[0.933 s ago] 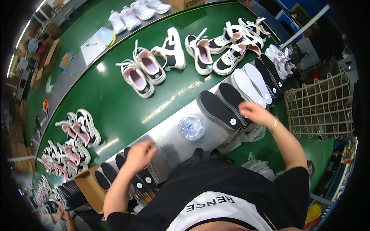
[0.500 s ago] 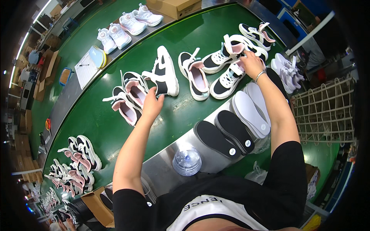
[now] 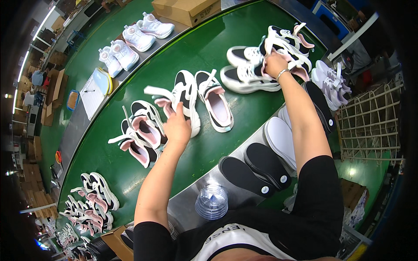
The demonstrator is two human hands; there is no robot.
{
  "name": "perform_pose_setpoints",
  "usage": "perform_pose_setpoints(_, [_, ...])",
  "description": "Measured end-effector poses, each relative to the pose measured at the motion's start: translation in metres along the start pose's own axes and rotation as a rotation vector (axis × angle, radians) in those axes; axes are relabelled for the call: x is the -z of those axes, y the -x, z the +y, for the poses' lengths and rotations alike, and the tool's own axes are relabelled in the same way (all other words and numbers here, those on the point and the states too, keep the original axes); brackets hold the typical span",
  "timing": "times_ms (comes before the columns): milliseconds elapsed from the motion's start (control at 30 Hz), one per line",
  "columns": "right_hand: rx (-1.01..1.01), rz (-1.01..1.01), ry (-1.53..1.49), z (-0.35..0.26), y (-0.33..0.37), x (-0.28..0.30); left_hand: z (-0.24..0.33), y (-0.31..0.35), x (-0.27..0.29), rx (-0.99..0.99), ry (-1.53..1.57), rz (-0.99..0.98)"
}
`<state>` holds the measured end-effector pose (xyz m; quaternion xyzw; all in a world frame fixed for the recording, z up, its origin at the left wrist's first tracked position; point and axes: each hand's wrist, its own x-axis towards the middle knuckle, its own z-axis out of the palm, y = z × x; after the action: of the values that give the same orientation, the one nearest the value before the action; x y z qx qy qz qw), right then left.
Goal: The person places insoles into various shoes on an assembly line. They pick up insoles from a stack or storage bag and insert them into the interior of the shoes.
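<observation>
My left hand (image 3: pixel 177 128) is closed on the heel end of a black-and-white sneaker (image 3: pixel 185 89) with pink lining, tilted on the green tabletop. To its right a matching sneaker (image 3: pixel 217 106) stands upright with its opening toward me; another pair, its nearer sneaker (image 3: pixel 146 126) included, sits at the left. Farther right, my right hand (image 3: pixel 276 64) has its fingers hooked at the collar of a sneaker (image 3: pixel 250 78), which is tipped so its white sole edge shows. A second sneaker (image 3: pixel 244 55) lies against it. My right fingertips are partly hidden.
Black insoles (image 3: pixel 246 174) and white insoles (image 3: pixel 281 141) lie on the metal ledge near me, beside a clear plastic container (image 3: pixel 211 202). More sneakers (image 3: pixel 93 200) pile at the left. White shoes (image 3: pixel 139 38), a notepad (image 3: pixel 92 93) and a cardboard box (image 3: pixel 187 11) line the far edge.
My left hand has moved slightly right and taken hold of the sneaker, which is now tilted. My right hand has shifted left and away, tipping the right pair. The shoes between have slid toward me.
</observation>
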<state>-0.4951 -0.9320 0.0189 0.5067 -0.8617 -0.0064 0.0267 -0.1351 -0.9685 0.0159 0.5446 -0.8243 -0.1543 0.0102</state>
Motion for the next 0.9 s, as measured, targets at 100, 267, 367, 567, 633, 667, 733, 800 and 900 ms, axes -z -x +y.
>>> perform_pose_setpoints(100, [-0.119, -0.078, -0.079, -0.01, -0.018, -0.006, 0.009, -0.002, -0.021, -0.127, 0.229, -0.087])
perform_pose_setpoints(267, [0.021, 0.009, -0.236, -0.028, -0.013, -0.021, 0.044, -0.001, -0.04, -0.282, 0.497, -0.077])
perform_pose_setpoints(367, [-0.08, 0.439, -0.334, -0.021, 0.004, -0.013, 0.029, 0.007, -0.035, -0.366, 0.665, -0.109])
perform_pose_setpoints(567, [-0.841, 0.103, -1.099, 0.094, 0.028, -0.019, -0.007, 0.062, -0.012, -0.316, 0.345, 0.356])
perform_pose_setpoints(633, [-0.857, 0.078, -1.327, 0.104, 0.026, -0.029, -0.034, 0.075, -0.015, -0.194, 0.214, 0.489])
perform_pose_setpoints(667, [-0.802, 0.199, -1.326, 0.102, 0.022, -0.037, -0.052, 0.079, -0.02, -0.127, 0.156, 0.548])
perform_pose_setpoints(733, [-0.604, 0.22, -1.351, 0.093, 0.003, -0.025, -0.081, 0.093, -0.015, 0.056, -0.115, 0.511])
perform_pose_setpoints(800, [-0.26, 0.428, -1.096, 0.11, -0.04, -0.019, -0.107, 0.098, -0.02, 0.179, -0.156, 0.461])
perform_pose_setpoints(900, [-0.038, 0.294, -0.944, 0.106, -0.075, 0.015, -0.136, 0.11, -0.011, 0.253, -0.046, 0.193])
